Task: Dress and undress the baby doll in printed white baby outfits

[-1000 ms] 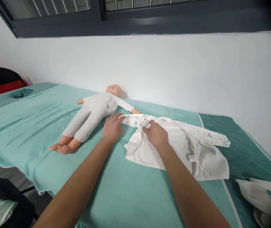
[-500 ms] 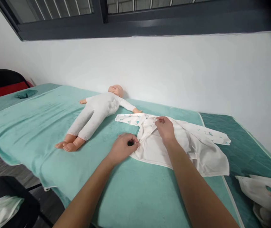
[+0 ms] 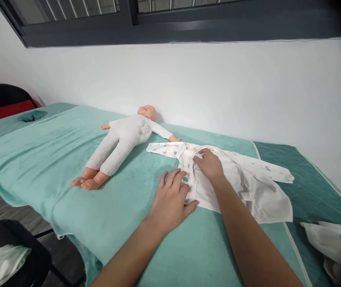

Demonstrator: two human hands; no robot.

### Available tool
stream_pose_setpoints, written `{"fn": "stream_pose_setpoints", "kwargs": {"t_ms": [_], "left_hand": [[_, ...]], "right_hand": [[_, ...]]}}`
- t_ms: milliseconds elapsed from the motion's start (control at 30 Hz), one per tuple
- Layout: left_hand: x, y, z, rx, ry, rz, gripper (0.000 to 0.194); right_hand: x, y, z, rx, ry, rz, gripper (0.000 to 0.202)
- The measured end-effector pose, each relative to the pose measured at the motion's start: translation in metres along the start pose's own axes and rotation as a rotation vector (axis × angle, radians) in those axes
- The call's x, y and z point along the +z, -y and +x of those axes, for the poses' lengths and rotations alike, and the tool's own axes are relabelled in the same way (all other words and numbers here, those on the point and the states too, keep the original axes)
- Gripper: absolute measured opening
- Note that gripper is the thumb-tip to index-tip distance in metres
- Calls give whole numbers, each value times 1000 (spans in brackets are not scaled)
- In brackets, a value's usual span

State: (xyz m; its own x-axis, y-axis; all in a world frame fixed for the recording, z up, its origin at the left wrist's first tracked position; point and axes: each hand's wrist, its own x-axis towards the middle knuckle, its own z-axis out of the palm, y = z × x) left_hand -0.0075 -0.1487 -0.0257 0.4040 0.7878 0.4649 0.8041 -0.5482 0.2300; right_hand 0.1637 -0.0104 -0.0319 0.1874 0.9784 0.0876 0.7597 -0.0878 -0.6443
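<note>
A small white garment [image 3: 233, 171] with a green print on its sleeves lies spread open on the green-covered bed [image 3: 140, 247]. My left hand [image 3: 172, 201] rests with spread fingers on the garment's near left panel and hem. At the collar, my right hand [image 3: 209, 164] pinches the cloth edge between thumb and fingers. A baby doll [image 3: 128, 133] in a white body lies on its back to the left, one hand close to the garment's left sleeve.
A black chair [image 3: 12, 239] with light cloth [image 3: 1, 263] on it stands at the lower left. More white printed cloth [image 3: 332, 239] lies at the right. Behind the bed rises a white wall [image 3: 188, 87] below a dark window frame [image 3: 218, 26]. A black and red seat [image 3: 6, 103] is at the far left.
My left hand has let go of the cloth edge, opened and moved right onto the garment. The left front panel now lies turned outward, its print showing. My right hand stays near the collar.
</note>
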Motion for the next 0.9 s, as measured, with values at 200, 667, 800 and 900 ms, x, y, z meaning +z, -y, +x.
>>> {"fn": "stream_pose_setpoints", "kwargs": {"t_ms": [200,667,800,900], "left_hand": [[1,5,-2,84,-62,-117,13],[3,8,4,-521,-249,-700,18],[-1,17,3,-833,-579,-792,15],[-4,20,1,-913,-613,-726,13]], "right_hand": [[-2,-8,7,91,-99,331,36],[-6,-7,8,54,14,544,39],[8,3,2,-238,187,682,49],[16,6,-2,-394,185,388,46]]}}
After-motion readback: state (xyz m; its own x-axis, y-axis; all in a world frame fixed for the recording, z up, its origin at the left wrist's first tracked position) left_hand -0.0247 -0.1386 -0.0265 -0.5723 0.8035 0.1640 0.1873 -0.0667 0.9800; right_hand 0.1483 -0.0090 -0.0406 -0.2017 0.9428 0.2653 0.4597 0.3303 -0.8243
